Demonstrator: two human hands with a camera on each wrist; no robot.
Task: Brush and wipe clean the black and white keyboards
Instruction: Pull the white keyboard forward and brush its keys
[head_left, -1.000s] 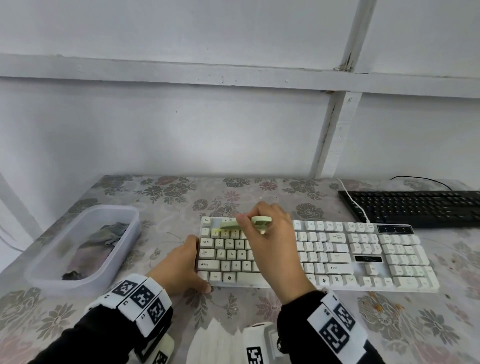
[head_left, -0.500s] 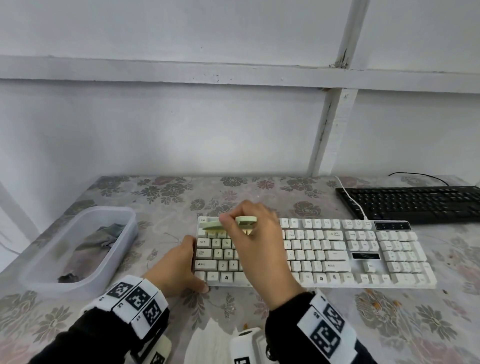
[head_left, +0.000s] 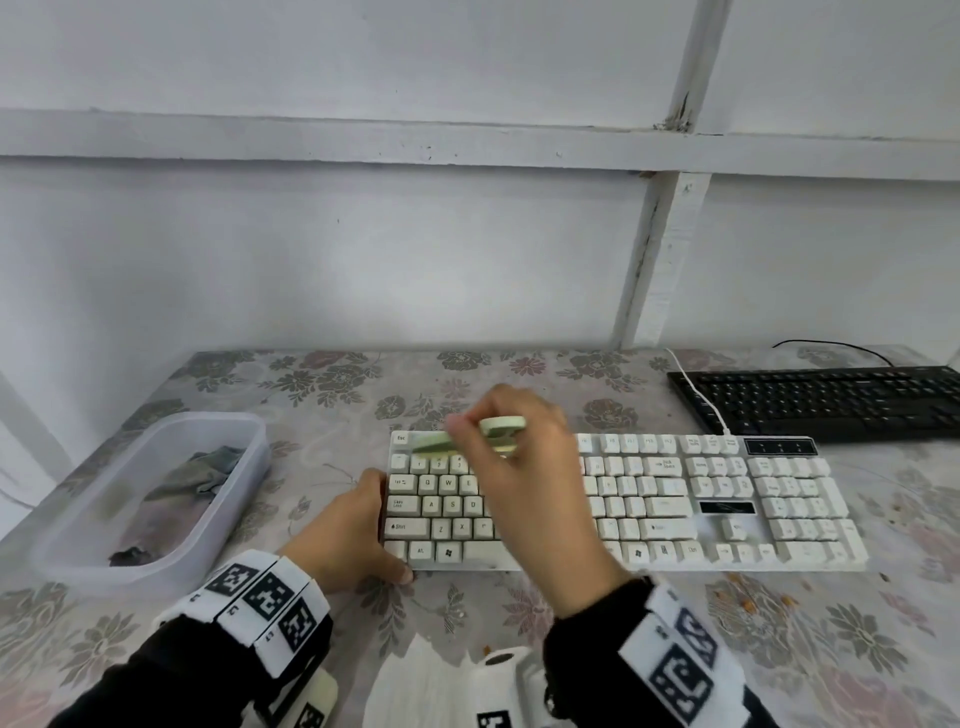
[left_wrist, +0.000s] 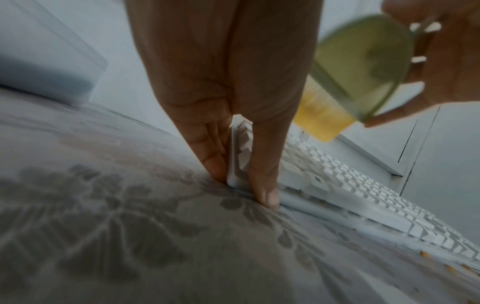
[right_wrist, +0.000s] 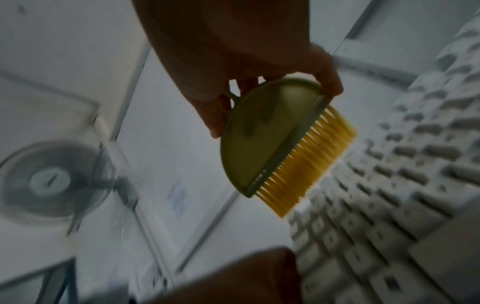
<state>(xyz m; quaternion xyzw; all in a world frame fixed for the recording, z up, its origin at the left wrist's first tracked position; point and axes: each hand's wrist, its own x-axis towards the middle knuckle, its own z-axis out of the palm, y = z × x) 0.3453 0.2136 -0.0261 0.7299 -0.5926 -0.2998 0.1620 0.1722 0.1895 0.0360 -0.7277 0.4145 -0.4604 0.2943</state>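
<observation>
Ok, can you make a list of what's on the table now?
right hand: pinches green brush, yellow bristles toward keys
brush spot: over top-left keys of white keyboard
left hand: braces near-left corner of white keyboard
black keyboard: far right, untouched
plastic tub: left side, cloth inside
crumbs: on table, front right

Head looks down; wrist views share the white keyboard (head_left: 670, 506).

Floral-patterned worktop (head_left: 322, 384) against a white panelled wall (head_left: 363, 249); a clear plastic tub (head_left: 248, 470) at nine o'clock, orange crumbs (head_left: 748, 603) scattered at four o'clock
</observation>
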